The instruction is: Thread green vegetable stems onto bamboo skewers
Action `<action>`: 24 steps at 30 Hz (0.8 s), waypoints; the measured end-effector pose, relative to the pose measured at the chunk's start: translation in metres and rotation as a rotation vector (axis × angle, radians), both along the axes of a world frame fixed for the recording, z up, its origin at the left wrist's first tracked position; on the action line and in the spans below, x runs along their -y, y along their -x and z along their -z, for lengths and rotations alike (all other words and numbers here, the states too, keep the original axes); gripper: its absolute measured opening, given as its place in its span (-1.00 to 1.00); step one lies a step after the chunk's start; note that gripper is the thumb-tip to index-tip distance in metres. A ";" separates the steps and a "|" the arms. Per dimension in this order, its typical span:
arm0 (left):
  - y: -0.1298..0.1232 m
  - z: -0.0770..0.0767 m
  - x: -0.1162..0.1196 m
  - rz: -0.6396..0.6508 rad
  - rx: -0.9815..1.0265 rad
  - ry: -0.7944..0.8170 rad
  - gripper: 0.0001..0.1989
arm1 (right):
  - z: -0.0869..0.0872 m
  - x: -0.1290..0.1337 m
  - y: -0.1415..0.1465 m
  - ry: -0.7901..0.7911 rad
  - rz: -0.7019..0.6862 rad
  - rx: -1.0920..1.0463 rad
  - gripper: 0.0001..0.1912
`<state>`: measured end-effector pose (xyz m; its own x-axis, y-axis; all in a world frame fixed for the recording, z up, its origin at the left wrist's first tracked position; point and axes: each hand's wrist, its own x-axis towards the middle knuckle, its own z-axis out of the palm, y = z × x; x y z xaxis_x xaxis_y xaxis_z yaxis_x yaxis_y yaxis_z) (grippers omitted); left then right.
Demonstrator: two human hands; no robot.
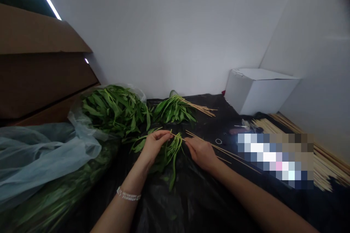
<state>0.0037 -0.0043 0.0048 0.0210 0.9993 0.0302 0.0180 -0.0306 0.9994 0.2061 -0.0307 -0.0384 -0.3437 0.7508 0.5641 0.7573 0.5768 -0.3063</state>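
My left hand point(156, 145) pinches the tip end of a thin wooden stick, its thumb and forefinger pressed together. My right hand point(201, 151) is closed round the same stick farther to the right. Between the two hands, green leaves point(172, 153) hang from the stick by their stems, over the black plastic sheet point(169, 207). Loose thin sticks point(235, 153) lie beside and beyond my right hand. Behind my hands rests a bunch of leaves point(175, 111) with several sticks point(201, 106) pointing right.
Open plastic bags on the left hold a heap of leaves point(117, 109) and more greenery point(62, 193). A cardboard box point(41, 80) stands at far left, a white box point(254, 91) at back right. Many sticks point(322, 174) lie at right, near a ring point(218, 141) and a blurred-out patch.
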 end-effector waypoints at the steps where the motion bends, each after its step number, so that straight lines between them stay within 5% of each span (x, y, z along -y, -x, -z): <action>1: 0.000 0.000 0.000 -0.016 0.025 0.020 -0.63 | -0.001 0.000 0.000 0.005 0.002 0.005 -0.71; 24: 0.004 0.007 -0.005 -0.017 0.166 0.089 -0.63 | 0.001 -0.001 0.000 -0.004 0.027 0.006 -0.72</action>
<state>-0.0002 0.0005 -0.0026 0.0064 0.9984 -0.0566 -0.1474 0.0569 0.9874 0.2061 -0.0299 -0.0395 -0.3267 0.7575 0.5653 0.7745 0.5573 -0.2992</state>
